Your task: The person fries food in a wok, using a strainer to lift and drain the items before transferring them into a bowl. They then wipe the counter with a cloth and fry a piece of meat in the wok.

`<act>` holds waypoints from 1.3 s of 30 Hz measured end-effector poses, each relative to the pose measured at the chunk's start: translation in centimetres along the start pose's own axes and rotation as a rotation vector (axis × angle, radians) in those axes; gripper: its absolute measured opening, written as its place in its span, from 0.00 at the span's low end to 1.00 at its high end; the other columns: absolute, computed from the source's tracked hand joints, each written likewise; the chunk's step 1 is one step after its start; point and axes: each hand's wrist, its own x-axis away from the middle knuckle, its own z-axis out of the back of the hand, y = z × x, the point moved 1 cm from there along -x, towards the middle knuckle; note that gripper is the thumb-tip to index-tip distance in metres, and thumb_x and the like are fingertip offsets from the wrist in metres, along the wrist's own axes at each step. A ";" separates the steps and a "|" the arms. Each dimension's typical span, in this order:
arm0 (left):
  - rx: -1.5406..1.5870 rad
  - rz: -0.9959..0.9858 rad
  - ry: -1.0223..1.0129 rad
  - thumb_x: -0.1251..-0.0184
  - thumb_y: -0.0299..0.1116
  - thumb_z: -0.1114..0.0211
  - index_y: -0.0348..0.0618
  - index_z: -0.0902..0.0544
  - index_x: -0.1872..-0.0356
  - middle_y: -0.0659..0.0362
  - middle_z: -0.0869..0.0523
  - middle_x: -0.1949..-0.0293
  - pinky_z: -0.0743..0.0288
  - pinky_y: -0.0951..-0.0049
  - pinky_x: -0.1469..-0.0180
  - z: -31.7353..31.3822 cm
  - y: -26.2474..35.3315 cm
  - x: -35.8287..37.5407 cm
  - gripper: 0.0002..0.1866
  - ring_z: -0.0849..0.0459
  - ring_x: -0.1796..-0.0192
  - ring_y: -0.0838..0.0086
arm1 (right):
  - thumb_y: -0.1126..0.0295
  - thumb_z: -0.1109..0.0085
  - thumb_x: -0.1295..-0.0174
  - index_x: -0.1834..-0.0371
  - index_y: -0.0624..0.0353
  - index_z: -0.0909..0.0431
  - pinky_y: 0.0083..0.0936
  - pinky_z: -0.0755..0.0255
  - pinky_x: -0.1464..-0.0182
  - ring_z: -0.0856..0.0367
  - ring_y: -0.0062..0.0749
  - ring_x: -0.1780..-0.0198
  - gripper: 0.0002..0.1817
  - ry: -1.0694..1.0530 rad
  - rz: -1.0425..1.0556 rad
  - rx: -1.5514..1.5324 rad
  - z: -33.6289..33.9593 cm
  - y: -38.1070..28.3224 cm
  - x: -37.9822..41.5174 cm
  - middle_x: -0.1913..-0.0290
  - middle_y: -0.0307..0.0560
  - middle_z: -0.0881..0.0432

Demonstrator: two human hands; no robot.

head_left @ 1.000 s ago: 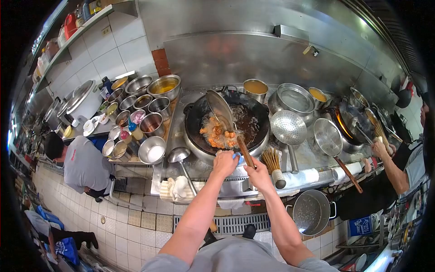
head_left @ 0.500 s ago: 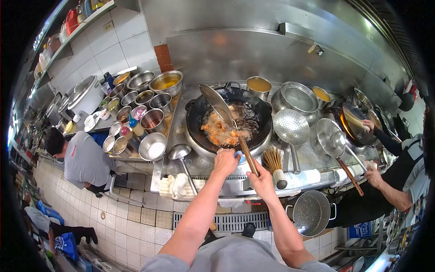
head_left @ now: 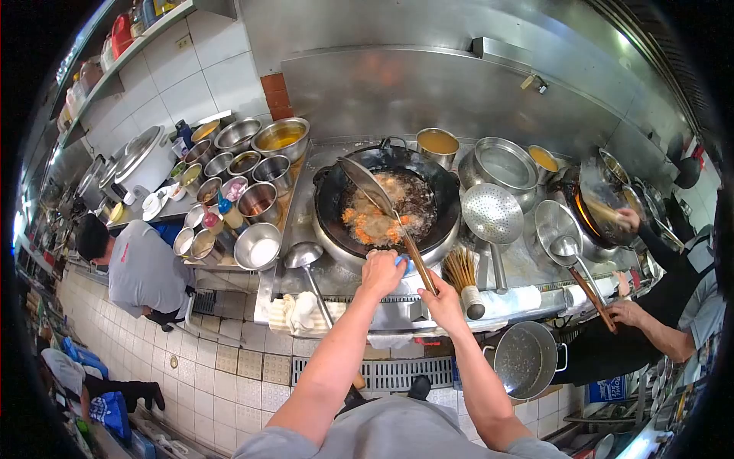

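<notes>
In the head view a black wok (head_left: 331, 206) holds bubbling oil with orange-brown fried pieces (head_left: 364, 223) in it. My right hand (head_left: 443, 302) is wrapped round the wooden handle of a round metal skimmer (head_left: 365, 182), whose head is tilted over the oil at the wok's left and middle. My left hand (head_left: 381, 273) is closed at the wok's near rim, with a bit of blue cloth (head_left: 401, 261) showing by its fingers. How far the fingers wrap the rim is hidden.
A ladle (head_left: 304, 255) lies left of the wok. To the right are a bamboo brush (head_left: 462, 275), a perforated strainer (head_left: 493, 213) and a pot (head_left: 505, 164). Bowls of ingredients crowd the left counter (head_left: 287, 222). A co-worker's hand (head_left: 628, 315) is at the right; another person (head_left: 149, 264) crouches left.
The skimmer's head has dropped slightly and tilted over the wok, and the pieces have shifted in the oil. At the right, the co-worker's ladle and hand have moved toward the wooden-handled strainer.
</notes>
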 end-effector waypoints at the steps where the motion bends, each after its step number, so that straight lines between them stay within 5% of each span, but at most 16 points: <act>1: -0.001 -0.003 0.003 0.37 0.44 0.40 0.38 0.18 0.69 0.43 0.15 0.63 0.26 0.51 0.49 -0.1 0.0 -0.1 0.17 0.20 0.53 0.48 | 0.73 0.39 0.39 0.33 0.66 0.32 0.24 0.31 0.42 0.20 0.31 0.46 0.29 0.002 0.004 0.000 0.1 0.1 -0.2 0.46 0.59 0.18; 11: 0.004 -0.006 -0.012 0.36 0.47 0.41 0.38 0.18 0.68 0.44 0.15 0.63 0.27 0.52 0.48 -0.2 -0.3 0.0 0.19 0.20 0.53 0.48 | 0.72 0.40 0.40 0.35 0.65 0.29 0.25 0.29 0.45 0.18 0.34 0.49 0.27 0.025 -0.071 0.060 0.3 1.7 -1.4 0.50 0.59 0.16; 24: -0.036 0.004 -0.050 0.35 0.47 0.40 0.39 0.18 0.66 0.46 0.15 0.60 0.26 0.53 0.48 0.1 0.0 -0.1 0.18 0.20 0.51 0.51 | 0.71 0.40 0.41 0.32 0.60 0.32 0.36 0.27 0.44 0.21 0.59 0.46 0.31 0.051 -0.008 0.249 -0.3 0.3 -3.3 0.49 0.67 0.20; 28: -0.032 -0.001 -0.043 0.35 0.47 0.40 0.39 0.18 0.66 0.46 0.15 0.60 0.26 0.53 0.48 -0.1 -0.1 -0.1 0.18 0.20 0.51 0.51 | 0.71 0.40 0.41 0.33 0.64 0.32 0.35 0.27 0.45 0.19 0.55 0.46 0.30 -0.042 -0.050 0.190 1.4 -2.0 0.4 0.48 0.65 0.19; 30: -0.021 -0.007 -0.038 0.35 0.47 0.41 0.39 0.18 0.66 0.46 0.15 0.60 0.27 0.54 0.48 -0.3 -0.4 -0.1 0.18 0.20 0.51 0.51 | 0.73 0.38 0.41 0.34 0.67 0.31 0.26 0.31 0.41 0.19 0.37 0.44 0.29 0.019 -0.092 0.195 2.4 -1.6 1.9 0.46 0.59 0.18; 34: -0.038 -0.022 -0.023 0.34 0.47 0.41 0.39 0.17 0.65 0.46 0.15 0.59 0.26 0.54 0.47 -0.3 -0.4 -0.1 0.19 0.20 0.51 0.50 | 0.76 0.40 0.39 0.34 0.67 0.31 0.24 0.34 0.39 0.22 0.29 0.43 0.28 0.064 -0.152 0.092 4.0 -0.8 1.9 0.44 0.53 0.18; 39: -0.050 0.023 -0.077 0.34 0.48 0.42 0.39 0.17 0.64 0.47 0.15 0.58 0.26 0.53 0.46 -0.2 -0.2 -0.2 0.19 0.20 0.50 0.51 | 0.72 0.38 0.40 0.33 0.65 0.31 0.29 0.29 0.43 0.19 0.44 0.44 0.30 0.164 -0.070 0.120 2.7 -0.7 0.4 0.45 0.64 0.20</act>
